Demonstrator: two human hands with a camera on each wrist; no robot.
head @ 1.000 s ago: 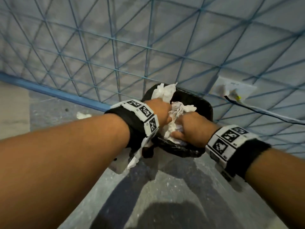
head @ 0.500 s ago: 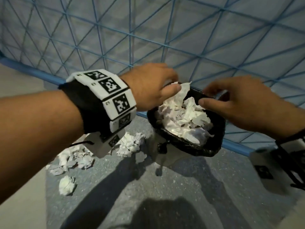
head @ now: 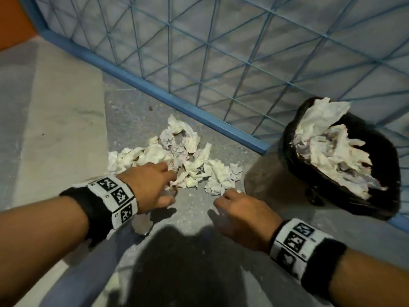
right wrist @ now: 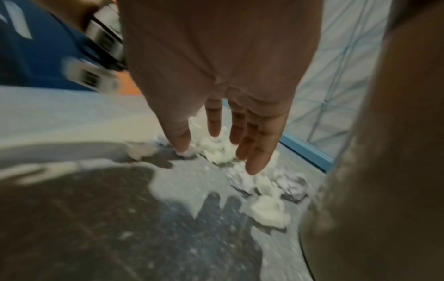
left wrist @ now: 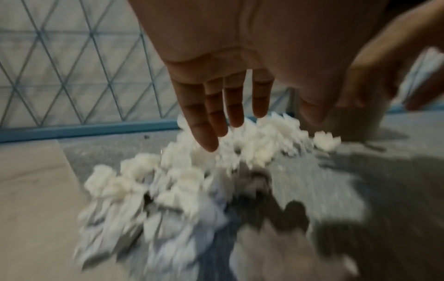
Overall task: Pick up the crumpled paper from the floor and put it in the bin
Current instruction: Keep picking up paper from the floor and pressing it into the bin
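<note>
- A heap of crumpled paper (head: 177, 160) lies on the grey floor (head: 194, 220), spread from the edge of a pale slab (head: 57, 120) on the left towards the bin on the right.
- The bin (head: 274, 182) stands just right of the heap, close against the blue bottom rail (head: 155, 85) of a mesh fence (head: 243, 52).
- A black liner (head: 389, 173) rims the bin, and white crumpled paper (head: 332, 149) fills it up above the rim.
- The left hand (head: 150, 185) reaches palm down over the near left part of the heap, with its fingertips at the paper.
- In the left wrist view the left hand's fingers (left wrist: 225, 106) hang straight and slightly spread above the heap (left wrist: 192, 171); they grip nothing.
- The right hand (head: 241, 216) is low over the floor, just before the near right edge of the heap and beside the bin.
- In the right wrist view the right hand's fingers (right wrist: 250, 140) point down, loosely extended, with small white wads (right wrist: 216, 148) right at their tips.
- That view is blurred, so the thumb may be touching a scrap, but no piece is plainly pinched.
- Both wrists wear black bands with white coded marker tiles (head: 117, 196).
- Dark shadows of the arms fall across the floor nearest the camera.
</note>
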